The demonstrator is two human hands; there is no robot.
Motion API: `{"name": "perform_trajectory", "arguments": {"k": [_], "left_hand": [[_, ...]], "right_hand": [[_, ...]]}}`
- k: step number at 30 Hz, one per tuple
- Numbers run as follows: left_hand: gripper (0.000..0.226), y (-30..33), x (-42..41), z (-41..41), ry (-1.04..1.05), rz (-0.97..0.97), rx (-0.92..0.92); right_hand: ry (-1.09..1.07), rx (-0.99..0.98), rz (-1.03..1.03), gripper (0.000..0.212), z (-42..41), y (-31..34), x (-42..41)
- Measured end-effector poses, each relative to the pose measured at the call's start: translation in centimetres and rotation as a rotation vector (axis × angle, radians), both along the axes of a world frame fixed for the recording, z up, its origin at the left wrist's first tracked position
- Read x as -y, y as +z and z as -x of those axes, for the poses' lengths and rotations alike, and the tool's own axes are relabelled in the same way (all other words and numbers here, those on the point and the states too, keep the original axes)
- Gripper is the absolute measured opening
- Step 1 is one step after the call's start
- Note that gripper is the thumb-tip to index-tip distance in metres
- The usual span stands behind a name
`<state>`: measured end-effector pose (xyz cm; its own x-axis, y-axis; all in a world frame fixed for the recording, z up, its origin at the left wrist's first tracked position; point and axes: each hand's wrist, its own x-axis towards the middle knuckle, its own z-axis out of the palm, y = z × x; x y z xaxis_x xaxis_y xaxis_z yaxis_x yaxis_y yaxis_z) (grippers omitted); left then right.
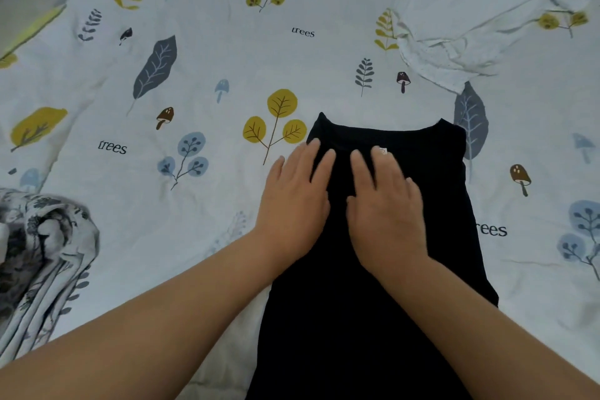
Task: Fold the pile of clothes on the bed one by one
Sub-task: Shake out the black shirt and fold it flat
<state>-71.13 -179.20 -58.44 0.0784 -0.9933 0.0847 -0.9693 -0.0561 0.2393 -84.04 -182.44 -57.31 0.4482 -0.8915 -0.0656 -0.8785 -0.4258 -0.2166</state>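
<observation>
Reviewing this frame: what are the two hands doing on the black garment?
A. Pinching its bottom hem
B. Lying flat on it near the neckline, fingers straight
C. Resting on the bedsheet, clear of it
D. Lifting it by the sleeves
B: the left hand and the right hand both lie palm down with straight fingers on the black garment, just below its neckline, and neither grips any cloth.

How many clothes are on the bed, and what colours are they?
Black: 1, the black top under the left hand and right hand
White: 1, the white garment at the far right
Grey patterned: 1, the grey patterned cloth at the left edge
Total: 3
</observation>
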Motion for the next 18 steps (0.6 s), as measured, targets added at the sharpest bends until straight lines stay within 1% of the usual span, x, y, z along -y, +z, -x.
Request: {"name": "perform_trajectory", "arguments": {"k": [2,4,6,9,12,15,18], "left_hand": [[0.063,-1.8,-1.2,0.3,-0.087,-0.153,0.070],[0.061,-3.6,-2.4,-0.1,-0.121,-0.321,0.122],[0.060,-4.6,-2.9,-0.2,-0.113,-0.380,0.119],[0.061,-4.3,-2.3,0.0,-0.098,-0.415,0.086],[0.061,-2.4,-1.8,0.4,-0.057,-0.393,-0.008],[0.054,0.1,-2.4,0.7,0.063,-0.267,-0.097],[0.044,2.1,-4.3,1.5,0.058,-0.210,-0.157]], "right_hand": [[0.105,-0.125,-0.087,0.064,0.8,-2.2,-0.9],[0.149,-0.238,-0.174,0.061,2.2,-4.3,-1.6],[0.149,-0.251,-0.207,0.060,3.1,-5.3,-1.9],[0.149,-0.236,-0.229,0.063,2.8,-4.9,-1.5],[0.123,-0.095,-0.266,0.062,2.7,-2.6,-1.7],[0.023,0.099,-0.197,0.055,3.7,0.1,-3.2],[-0.001,0.134,-0.196,0.047,5.2,1.8,-5.5]]}}
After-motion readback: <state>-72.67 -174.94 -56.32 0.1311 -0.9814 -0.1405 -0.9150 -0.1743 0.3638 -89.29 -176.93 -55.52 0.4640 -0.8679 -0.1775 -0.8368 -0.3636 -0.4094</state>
